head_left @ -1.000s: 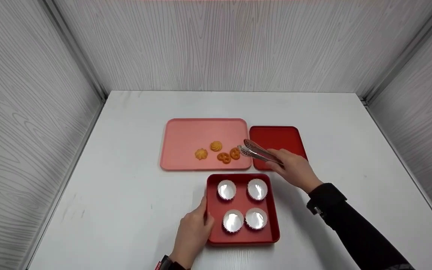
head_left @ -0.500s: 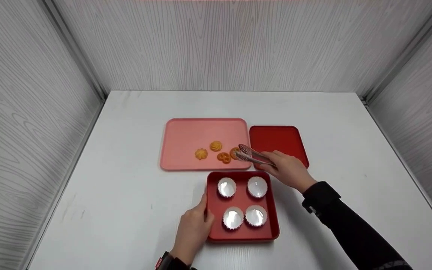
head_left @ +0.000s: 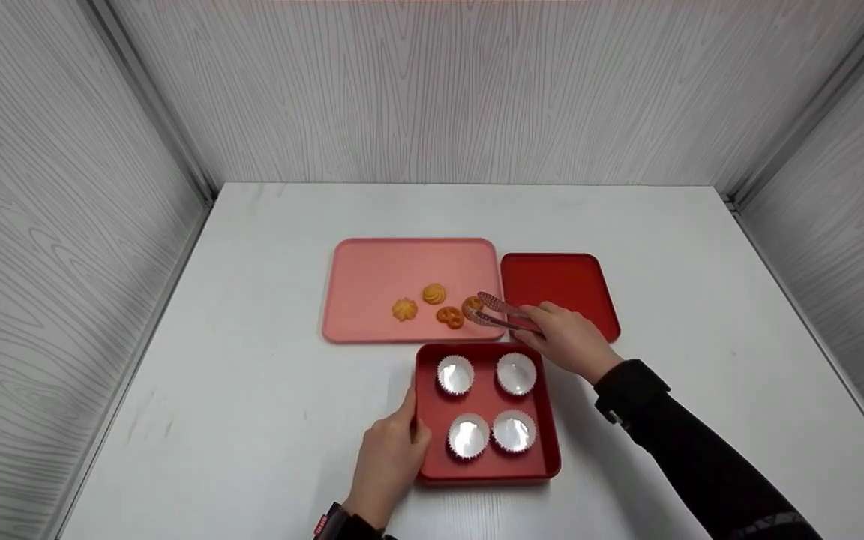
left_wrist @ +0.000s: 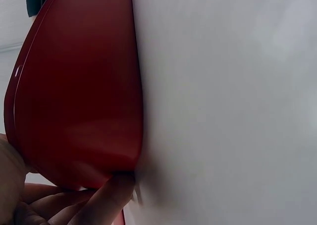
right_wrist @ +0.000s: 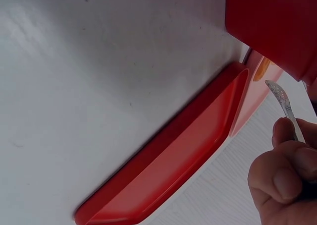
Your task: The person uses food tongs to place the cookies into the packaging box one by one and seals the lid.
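Observation:
My left hand (head_left: 389, 457) grips the left wall of a deep red square tray (head_left: 477, 474), thumb over the rim. Inside that tray stand several white paper baking cups (head_left: 469, 436). With my right hand (head_left: 571, 341) I hold metal tongs (head_left: 503, 306), their perforated tips at the rightmost pretzel (head_left: 472, 306) on a pink tray (head_left: 372, 274). Whether the tips touch that pretzel I cannot tell. Another pretzel (head_left: 450, 316) and two piped cookies (head_left: 433, 293) lie to its left. In the right wrist view, the tongs (right_wrist: 283, 98) stick out beyond my curled fingers (right_wrist: 285, 178).
A shallow red tray (head_left: 552, 281) sits right of the pink tray, partly under my right hand. All three trays stand on a white table (head_left: 252, 390). Pale wood-grain panels (head_left: 417, 90) close off the back and both sides.
My right hand has moved left and a little down, bringing the tongs over the rightmost pretzel. The deep red tray has shifted slightly toward the pink one, with my left hand still on it.

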`<state>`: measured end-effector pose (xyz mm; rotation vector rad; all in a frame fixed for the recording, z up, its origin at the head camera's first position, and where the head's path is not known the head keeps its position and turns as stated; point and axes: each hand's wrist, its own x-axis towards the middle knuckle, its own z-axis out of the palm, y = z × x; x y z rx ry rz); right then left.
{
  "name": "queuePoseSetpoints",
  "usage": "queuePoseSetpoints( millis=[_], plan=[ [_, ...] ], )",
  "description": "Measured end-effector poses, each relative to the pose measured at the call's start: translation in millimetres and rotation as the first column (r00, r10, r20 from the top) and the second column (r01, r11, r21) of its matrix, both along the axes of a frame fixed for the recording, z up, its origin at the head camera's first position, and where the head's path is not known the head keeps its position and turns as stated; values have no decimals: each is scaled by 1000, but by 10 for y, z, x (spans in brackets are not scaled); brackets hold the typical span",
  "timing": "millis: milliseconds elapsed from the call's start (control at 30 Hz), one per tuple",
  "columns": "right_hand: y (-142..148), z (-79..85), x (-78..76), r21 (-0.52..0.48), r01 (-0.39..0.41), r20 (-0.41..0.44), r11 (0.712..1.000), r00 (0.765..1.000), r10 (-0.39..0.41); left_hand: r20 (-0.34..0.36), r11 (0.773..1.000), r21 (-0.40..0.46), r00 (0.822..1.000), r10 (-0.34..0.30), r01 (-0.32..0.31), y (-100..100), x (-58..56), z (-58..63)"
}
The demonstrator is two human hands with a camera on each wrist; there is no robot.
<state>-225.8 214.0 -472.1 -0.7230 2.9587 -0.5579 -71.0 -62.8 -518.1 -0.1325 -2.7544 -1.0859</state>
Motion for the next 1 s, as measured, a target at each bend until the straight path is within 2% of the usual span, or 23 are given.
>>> queuePoseSetpoints(
  millis=[400,600,1000],
  plan=[
    [-78,29,-33,43,-9,-43,999,999,11,-13,1000,-5,1000,-4,4,4,11,28],
    [-101,50,-69,60,-28,-50,998,998,31,12,1000,-2,1000,-4,4,-3,-10,32],
    [-159,83,-106,93,-57,-82,994,995,65,8,1000,-25,1000,6,-5,-4,-59,3]
  ],
)
